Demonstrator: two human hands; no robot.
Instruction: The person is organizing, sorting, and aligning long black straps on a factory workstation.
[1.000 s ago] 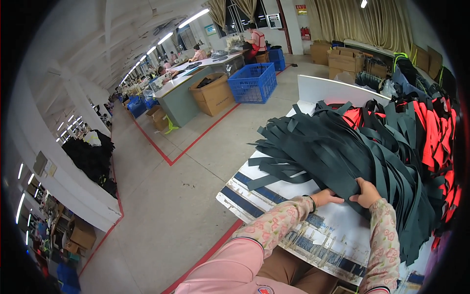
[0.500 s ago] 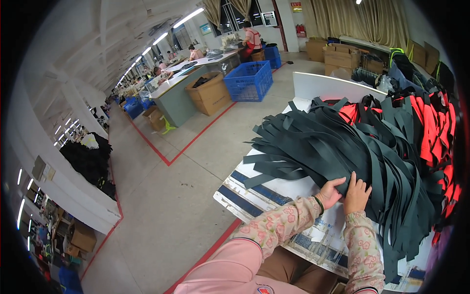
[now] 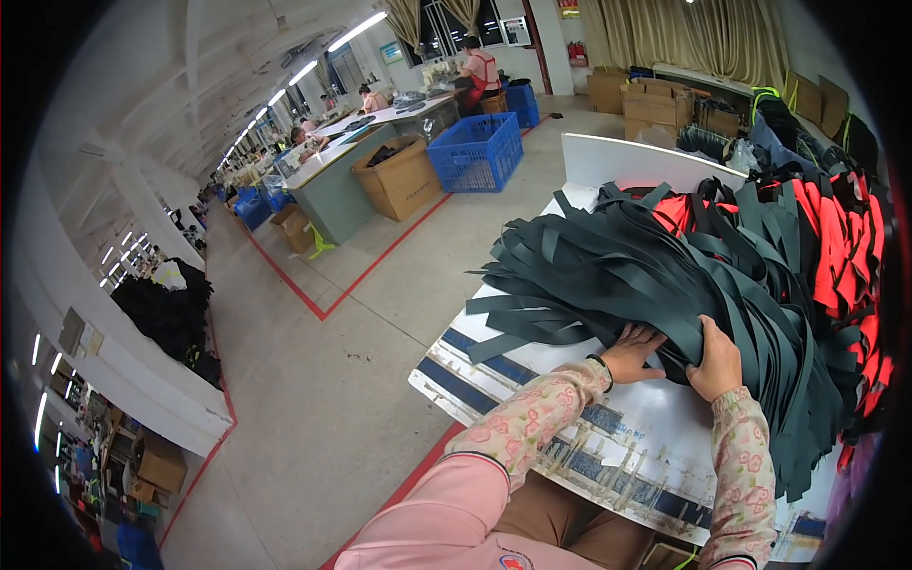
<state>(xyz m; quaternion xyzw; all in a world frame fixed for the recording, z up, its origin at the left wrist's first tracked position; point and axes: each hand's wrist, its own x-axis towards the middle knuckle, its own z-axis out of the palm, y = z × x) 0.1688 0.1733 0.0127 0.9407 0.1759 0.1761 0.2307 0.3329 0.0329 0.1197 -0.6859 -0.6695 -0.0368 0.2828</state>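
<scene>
Smooth, flat strips [image 3: 608, 261] of dark green-grey cloth lie heaped on the tabletop [image 3: 670, 423], long and ribbon-like, overlapping in loose waves with a soft sheen. Their squared ends fan out toward 10 o'clock from the left hand [image 3: 635, 356], while other lengths droop in a thick curtain at 4 o'clock from the right hand [image 3: 715, 363]. Both hands are at the heap's near edge, with most of the strips at 12 o'clock from them. The left grip is spread, its fingers laid on the cloth and its thumb apart, pointing to 3 o'clock. The right grip touches the strips just beside it, a digit raised toward 12 o'clock; its other fingers are partly hidden, so I cannot tell whether it is clamped. The tabletop is white and scuffed, crossed by dark blue bands with ragged, peeling patches. Bright red bands [image 3: 841, 252] hang in folds at 2 o'clock, and a smooth white board [image 3: 646, 163] stands upright behind the heap at 12 o'clock.
</scene>
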